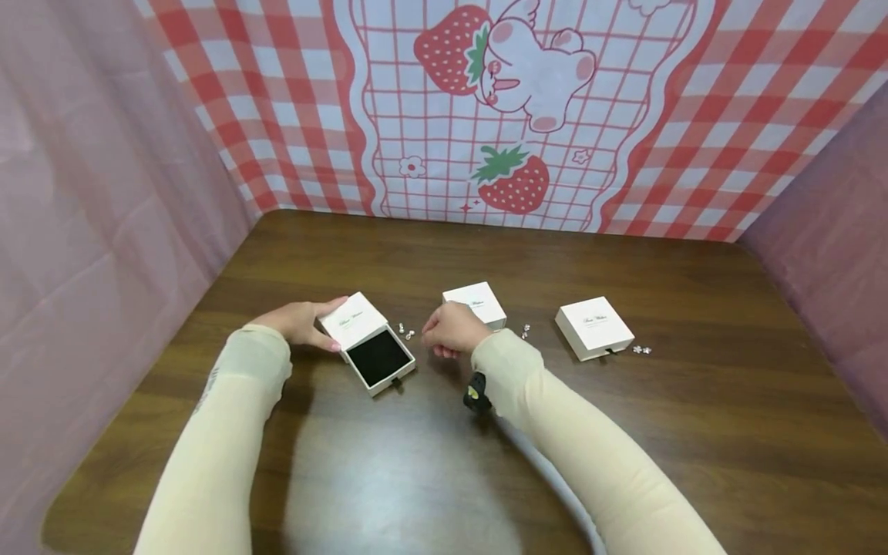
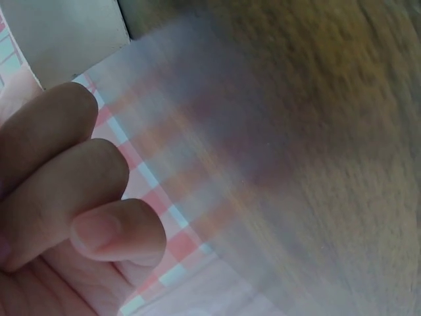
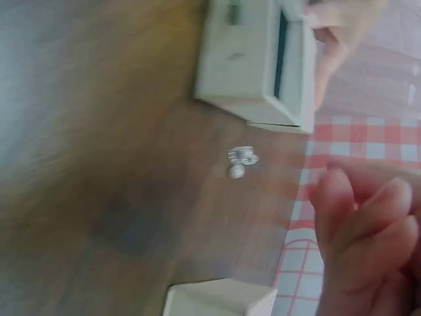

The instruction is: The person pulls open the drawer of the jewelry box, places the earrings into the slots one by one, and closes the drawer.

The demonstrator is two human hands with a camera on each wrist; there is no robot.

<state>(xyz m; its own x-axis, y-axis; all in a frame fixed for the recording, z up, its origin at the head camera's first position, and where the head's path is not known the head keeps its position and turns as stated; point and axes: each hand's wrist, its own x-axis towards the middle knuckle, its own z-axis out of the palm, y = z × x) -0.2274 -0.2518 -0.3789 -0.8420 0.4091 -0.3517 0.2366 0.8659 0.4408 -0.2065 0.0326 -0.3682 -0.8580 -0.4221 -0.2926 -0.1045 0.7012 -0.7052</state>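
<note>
On the left of the table a small white box (image 1: 354, 321) has its drawer (image 1: 378, 358) slid out, showing a black lining. My left hand (image 1: 300, 320) grips the box's cover between thumb and fingers; its bent fingers fill the left wrist view. Beside the drawer lies a pair of small sparkly earrings (image 1: 405, 331), also visible as a glittering cluster with a pearl-like bead (image 3: 237, 171) in the right wrist view. Just right of them hovers my right hand (image 1: 454, 330), fingers loosely bent, with nothing seen between them. It partly hides a second white box (image 1: 482, 302).
A third white box (image 1: 595, 327) stands shut to the right, with small sparkly pieces (image 1: 641, 350) beside it. More such pieces (image 1: 525, 331) lie by the middle box. A checked cloth (image 1: 291, 116) hangs along the table's back edge. A dark device (image 1: 476, 391) sits at my right wrist.
</note>
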